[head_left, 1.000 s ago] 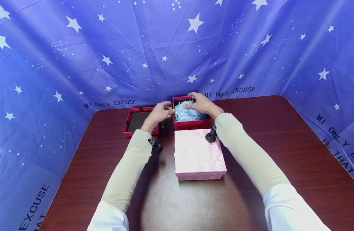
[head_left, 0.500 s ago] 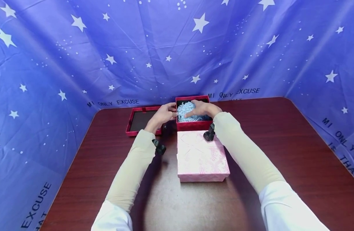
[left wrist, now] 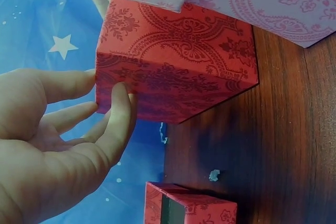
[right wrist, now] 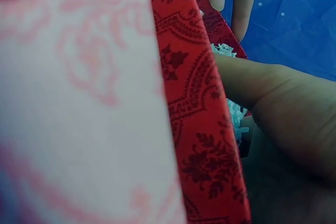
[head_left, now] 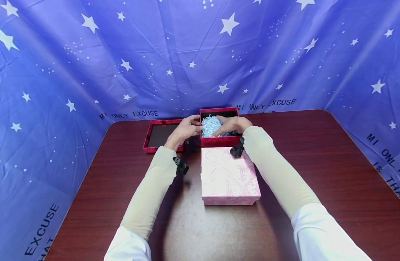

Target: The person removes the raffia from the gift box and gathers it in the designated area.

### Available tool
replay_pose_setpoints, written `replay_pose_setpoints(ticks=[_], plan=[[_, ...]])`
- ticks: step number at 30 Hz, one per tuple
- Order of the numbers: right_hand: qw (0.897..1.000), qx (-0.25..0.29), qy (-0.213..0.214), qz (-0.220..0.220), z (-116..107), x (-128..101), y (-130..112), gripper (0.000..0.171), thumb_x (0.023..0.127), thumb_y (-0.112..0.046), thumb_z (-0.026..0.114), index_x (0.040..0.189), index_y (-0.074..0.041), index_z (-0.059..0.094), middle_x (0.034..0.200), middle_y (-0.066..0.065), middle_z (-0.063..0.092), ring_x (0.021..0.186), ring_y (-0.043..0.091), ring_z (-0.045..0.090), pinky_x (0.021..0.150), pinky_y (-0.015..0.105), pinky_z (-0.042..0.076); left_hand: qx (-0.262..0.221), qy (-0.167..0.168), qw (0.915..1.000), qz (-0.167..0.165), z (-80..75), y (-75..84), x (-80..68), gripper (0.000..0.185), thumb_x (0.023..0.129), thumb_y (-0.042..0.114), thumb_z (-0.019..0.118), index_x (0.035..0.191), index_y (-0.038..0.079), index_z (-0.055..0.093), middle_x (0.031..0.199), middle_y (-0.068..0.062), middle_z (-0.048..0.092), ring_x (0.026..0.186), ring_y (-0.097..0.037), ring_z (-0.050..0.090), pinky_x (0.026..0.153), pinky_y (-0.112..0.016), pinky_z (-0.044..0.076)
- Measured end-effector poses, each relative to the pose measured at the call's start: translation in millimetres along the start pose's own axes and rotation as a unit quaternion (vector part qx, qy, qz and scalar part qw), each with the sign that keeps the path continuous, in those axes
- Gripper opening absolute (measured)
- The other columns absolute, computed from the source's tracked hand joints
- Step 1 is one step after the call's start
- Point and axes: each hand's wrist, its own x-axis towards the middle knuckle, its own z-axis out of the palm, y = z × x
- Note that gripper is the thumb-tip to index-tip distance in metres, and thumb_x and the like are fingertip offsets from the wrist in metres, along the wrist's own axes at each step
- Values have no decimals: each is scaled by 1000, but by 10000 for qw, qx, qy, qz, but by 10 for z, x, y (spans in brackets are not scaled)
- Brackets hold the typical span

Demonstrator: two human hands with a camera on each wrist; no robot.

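In the head view, an uncovered red box (head_left: 219,141) with a dark inside stands at the back of the table. Pale blue shredded paper (head_left: 211,125) is heaped toward its left side. My right hand (head_left: 234,125) reaches into the box and grips the right of the heap between thumb and fingers. The right wrist view shows the thumb (right wrist: 244,80) over the shreds, other fingers mostly hidden by the box wall. My left hand (left wrist: 68,140) rests its fingertips against the outer left wall of the patterned red box (left wrist: 178,77), fingers loosely extended.
A closed pink patterned box (head_left: 230,177) stands right in front of the red box. The red lid (head_left: 149,149) lies upturned to the left, dark inside showing. A small scrap of shredded paper (left wrist: 214,175) lies on the table between them. A starry blue curtain (head_left: 173,54) hangs behind.
My right hand has moved deeper into the red box, and the shredded paper has bunched toward the left, baring the dark inside at the back right. My left hand keeps its place at the box's side.
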Motion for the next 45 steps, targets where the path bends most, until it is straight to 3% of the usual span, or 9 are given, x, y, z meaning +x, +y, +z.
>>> replay_pose_setpoints(ticks=[5, 12, 18, 20, 24, 34, 40, 45], plan=[[9999, -49, 50, -149, -4, 11, 12, 88, 89, -24, 65, 154, -23, 5, 161, 7, 4, 147, 32, 8, 117, 58, 17, -45, 50, 10000, -19, 2, 9, -3, 61, 92, -6, 53, 148, 6, 32, 133, -23, 45, 116, -33, 55, 100, -39, 49], [9960, -602, 432, -489, 1, 18, 8, 69, 93, -10, 55, 153, -15, 21, 159, 11, 17, 145, 29, 18, 118, 50, 23, -30, 49, 10000, -11, 11, 0, -9, 62, 91, -7, 53, 148, 6, 32, 132, -23, 46, 114, -32, 56, 100, -40, 49], [9899, -828, 978, -610, -19, -56, -42, 67, 90, -3, 54, 151, -13, 27, 156, 12, 24, 126, 27, 36, 105, 45, 39, -109, 0, 9999, 29, 7, -5, -15, 62, 92, -6, 54, 148, 6, 32, 131, -23, 45, 113, -31, 56, 100, -40, 50], [9880, -859, 1131, -612, -36, -91, -48, 67, 90, -2, 55, 151, -14, 28, 156, 12, 25, 122, 27, 36, 104, 45, 39, -111, -15, 9999, 30, 6, -5, -16, 62, 92, -6, 54, 148, 6, 32, 131, -23, 45, 113, -31, 56, 100, -40, 50], [9838, -961, 1325, -735, -76, -157, -46, 66, 90, -3, 55, 150, -12, 29, 155, 13, 27, 133, 28, 33, 112, 49, 32, -69, 0, 10000, -17, 4, 3, -23, 61, 92, -5, 54, 148, 8, 33, 132, -22, 45, 114, -31, 56, 99, -39, 50], [9814, -513, 1555, -1006, -153, -290, 11, 67, 90, -4, 57, 150, -14, 29, 156, 13, 25, 143, 31, 23, 115, 53, 26, -73, 0, 10000, -59, 4, -4, -15, 62, 92, -7, 52, 148, 8, 33, 133, -22, 45, 113, -30, 55, 100, -39, 49], [9784, -298, 1663, -1187, -223, -369, 47, 70, 90, -4, 57, 151, -15, 26, 157, 12, 23, 129, 30, 35, 103, 47, 37, -89, -6, 10000, -41, 8, -2, -22, 61, 92, -6, 52, 149, 8, 32, 134, -22, 44, 115, -30, 55, 100, -38, 49], [9754, -254, 1733, -1336, -287, -433, 65, 70, 90, -4, 57, 152, -16, 25, 157, 10, 22, 114, 27, 41, 90, 39, 40, -104, -14, 9999, -31, 9, 7, -22, 61, 92, -6, 52, 148, 7, 32, 134, -23, 44, 118, -33, 54, 101, -39, 49]])
